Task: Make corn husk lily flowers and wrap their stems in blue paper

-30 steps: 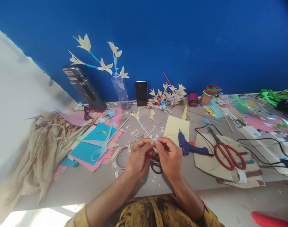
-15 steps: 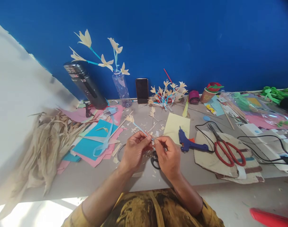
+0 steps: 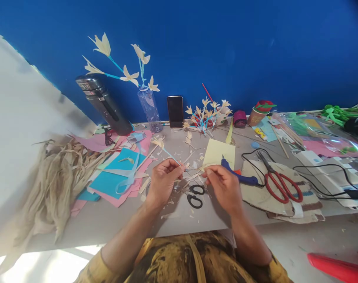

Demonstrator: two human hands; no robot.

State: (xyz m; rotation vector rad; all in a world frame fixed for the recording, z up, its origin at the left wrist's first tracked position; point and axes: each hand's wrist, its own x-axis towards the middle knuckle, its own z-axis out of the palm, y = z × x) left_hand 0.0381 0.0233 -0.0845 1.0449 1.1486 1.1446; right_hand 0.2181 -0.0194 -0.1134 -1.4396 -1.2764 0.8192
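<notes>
My left hand [image 3: 164,181] is closed in a pinch on a handmade flower [image 3: 158,142] with cream petals. Its thin, blue-wrapped stem [image 3: 170,155] slants up and left from the fingertips. To the right, apart from it, my right hand [image 3: 224,186] is closed with thumb and forefinger together; whether a thin strip is between them I cannot make out. Below and between the hands lies a pair of black-handled scissors [image 3: 194,201] among pale scraps. A second cream flower [image 3: 189,137] rests beyond the hands. Beside my right hand is a blue glue gun [image 3: 246,179].
Red-handled scissors [image 3: 280,186] lie on a cloth mitt [image 3: 252,196] at right, near a power strip [image 3: 317,165]. Dried husks [image 3: 55,184] and coloured paper [image 3: 115,177] cover the left. A bottle [image 3: 151,114] of flowers, a black flask [image 3: 108,110] and a phone [image 3: 175,112] stand behind.
My right hand has moved right, away from my left hand and the stem. The black-handled scissors now show more fully. The flower stays in my left hand.
</notes>
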